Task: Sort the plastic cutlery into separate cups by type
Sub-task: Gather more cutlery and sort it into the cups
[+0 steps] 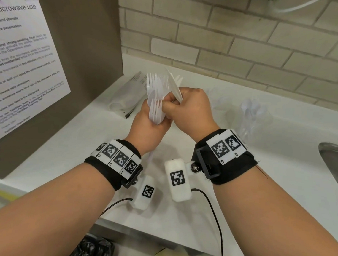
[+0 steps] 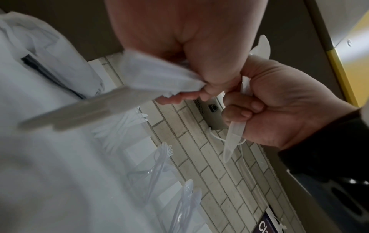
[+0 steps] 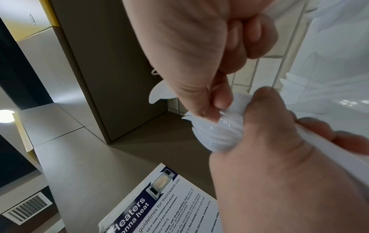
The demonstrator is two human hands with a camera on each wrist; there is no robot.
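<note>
Both forearms reach forward over the counter [image 1: 261, 120], bare to the wrists, each wrist wrapped in a black band with white marker tiles. The left hand [image 1: 149, 125] is raised in a fist, fingers curled round a bunch of white cutlery [image 1: 158, 96] held upright. The right hand [image 1: 192, 107] meets it from the right, knuckles up, thumb and fingers pinching pieces in that same bunch.

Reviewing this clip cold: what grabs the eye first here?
Dead centre, over the white counter, the left hand holds a bundle of white plastic cutlery, forks fanned upward, while the right hand pinches pieces from it. To the right stand clear cups already holding cutlery; a microwave notice hangs at left.
</note>
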